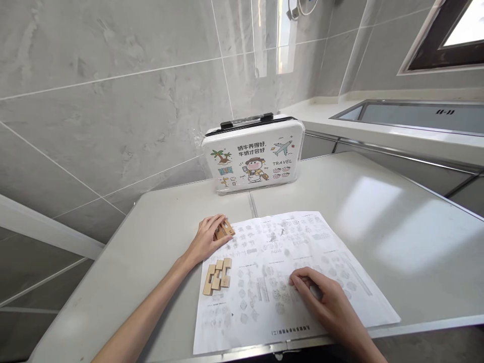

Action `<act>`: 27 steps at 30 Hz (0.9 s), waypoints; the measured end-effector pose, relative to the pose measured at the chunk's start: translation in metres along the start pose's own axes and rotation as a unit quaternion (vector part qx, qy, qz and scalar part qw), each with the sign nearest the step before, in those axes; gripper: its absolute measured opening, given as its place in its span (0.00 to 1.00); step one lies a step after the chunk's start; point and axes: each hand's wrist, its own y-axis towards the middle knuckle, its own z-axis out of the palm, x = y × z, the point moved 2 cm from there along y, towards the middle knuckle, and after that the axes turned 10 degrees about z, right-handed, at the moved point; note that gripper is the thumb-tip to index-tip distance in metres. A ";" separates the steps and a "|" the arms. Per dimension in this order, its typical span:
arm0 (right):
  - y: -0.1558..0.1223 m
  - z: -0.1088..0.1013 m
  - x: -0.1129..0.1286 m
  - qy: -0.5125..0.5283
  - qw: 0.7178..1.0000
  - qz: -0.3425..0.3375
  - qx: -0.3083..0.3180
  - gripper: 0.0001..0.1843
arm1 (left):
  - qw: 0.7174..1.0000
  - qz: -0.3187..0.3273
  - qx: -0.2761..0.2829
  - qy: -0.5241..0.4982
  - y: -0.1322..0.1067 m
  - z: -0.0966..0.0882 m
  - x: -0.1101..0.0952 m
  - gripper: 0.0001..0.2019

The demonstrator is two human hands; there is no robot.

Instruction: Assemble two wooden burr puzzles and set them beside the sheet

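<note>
My left hand (207,238) rests at the upper left corner of a large printed sheet (287,272) and grips a small wooden block piece (224,230). Just below it, several more wooden puzzle pieces (217,275) lie side by side on the sheet's left edge. My right hand (325,298) lies on the lower right part of the sheet, fingers curled and pressing on the paper, holding nothing that I can see. The sheet is covered with small diagrams of block shapes.
The sheet lies on a white table (143,252) whose front edge is near me. A small white cartoon suitcase marked TRAVEL (253,155) stands at the table's back against the grey tiled wall. A counter with a sunken basin (416,117) runs along the right.
</note>
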 end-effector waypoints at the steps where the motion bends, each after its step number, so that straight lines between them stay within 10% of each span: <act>1: 0.000 0.000 0.000 -0.002 1.000 0.001 0.000 0.20 | 1.000 -0.001 -0.001 -0.003 0.000 -0.002 -0.004 0.35; 7: 0.000 0.000 -0.002 -0.004 1.000 0.007 0.008 0.19 | 0.997 0.053 -0.006 -0.061 -0.010 -0.010 -0.073 0.38; 13: 0.000 -0.001 -0.002 -0.008 1.000 0.006 0.005 0.19 | 0.971 0.046 0.038 -0.230 -0.040 0.022 -0.136 0.41; 27: 0.000 0.000 -0.002 -0.008 1.000 0.007 0.014 0.20 | 0.977 0.082 0.059 -0.188 -0.029 0.040 -0.114 0.42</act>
